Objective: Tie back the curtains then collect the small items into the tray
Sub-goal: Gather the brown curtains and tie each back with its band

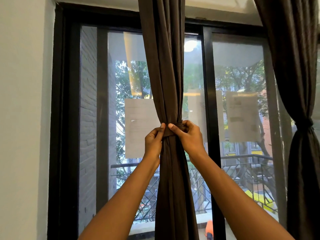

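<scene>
A dark brown curtain (164, 66) hangs down the middle of the window, gathered at its waist by a band of the same cloth (168, 133). My left hand (153, 141) pinches the band from the left side. My right hand (189, 135) grips the band and its knot from the right, thumb on the front. At the right edge, a second dark curtain (299, 84) hangs cinched by its own tie (307, 124). No tray or small items are in view.
A black-framed sliding window (209, 101) fills the view, with sheets of paper (242, 116) stuck on the glass. A white wall (22, 118) stands at the left. Outside are a balcony railing (242, 170) and trees.
</scene>
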